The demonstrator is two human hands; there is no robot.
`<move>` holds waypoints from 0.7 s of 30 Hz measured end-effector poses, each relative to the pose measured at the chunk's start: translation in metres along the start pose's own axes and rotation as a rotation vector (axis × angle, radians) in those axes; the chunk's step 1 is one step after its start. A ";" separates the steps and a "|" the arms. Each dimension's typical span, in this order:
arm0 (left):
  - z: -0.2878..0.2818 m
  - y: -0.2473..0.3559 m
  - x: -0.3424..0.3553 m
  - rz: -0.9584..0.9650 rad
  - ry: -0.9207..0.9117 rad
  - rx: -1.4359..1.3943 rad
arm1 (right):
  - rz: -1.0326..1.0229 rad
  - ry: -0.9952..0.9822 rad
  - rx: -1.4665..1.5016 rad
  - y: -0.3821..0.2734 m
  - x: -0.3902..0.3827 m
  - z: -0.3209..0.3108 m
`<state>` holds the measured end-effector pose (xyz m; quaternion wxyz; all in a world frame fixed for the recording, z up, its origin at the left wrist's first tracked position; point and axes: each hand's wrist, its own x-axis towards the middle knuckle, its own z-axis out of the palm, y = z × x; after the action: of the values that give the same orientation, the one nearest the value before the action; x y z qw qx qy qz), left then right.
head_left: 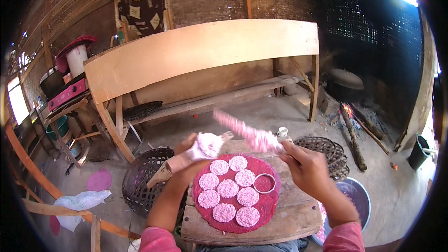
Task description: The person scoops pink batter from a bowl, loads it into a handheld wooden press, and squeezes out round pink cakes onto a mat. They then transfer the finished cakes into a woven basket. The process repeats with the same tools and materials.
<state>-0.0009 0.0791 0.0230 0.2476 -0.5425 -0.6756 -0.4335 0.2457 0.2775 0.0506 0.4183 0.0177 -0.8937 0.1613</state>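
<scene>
In my left hand [185,143] is a wooden paddle [176,162], held up over the left edge of the bench. A pale pink, sticky lump [208,145] sits on its upper end. My right hand [305,164] grips the handle end of a long, narrow tool [249,134] coated in pink grains. Motion blurs its tip, and the coating hides its kind. Below both hands, a round magenta mat [267,207] bears several flat pink discs of grainy paste, probably rice [227,188]. Around a bare patch at the mat's right lies a ring mould [264,183].
Under the mat is a low wooden bench [298,217]. Dark woven baskets stand left [142,182] and right [322,151]. A basin [361,200] holding pink stuff is at the bench's right. Farther right, a wood fire [347,110] burns beside a dark pot [344,86]. A long table [205,51] spans behind.
</scene>
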 end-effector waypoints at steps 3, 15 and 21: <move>0.028 0.017 -0.001 0.046 -0.111 0.233 | 0.171 0.011 0.254 0.008 -0.010 0.060; 0.038 0.005 0.012 -0.114 0.115 0.262 | 0.400 -0.004 0.452 0.018 -0.068 0.068; 0.070 0.006 0.024 0.050 0.083 0.430 | 0.517 -0.094 0.513 0.000 -0.080 0.089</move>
<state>0.0073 0.1516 0.0085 0.3956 -0.4755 -0.7282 -0.2952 0.2316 0.2427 -0.0625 0.3040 -0.0968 -0.8174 0.4797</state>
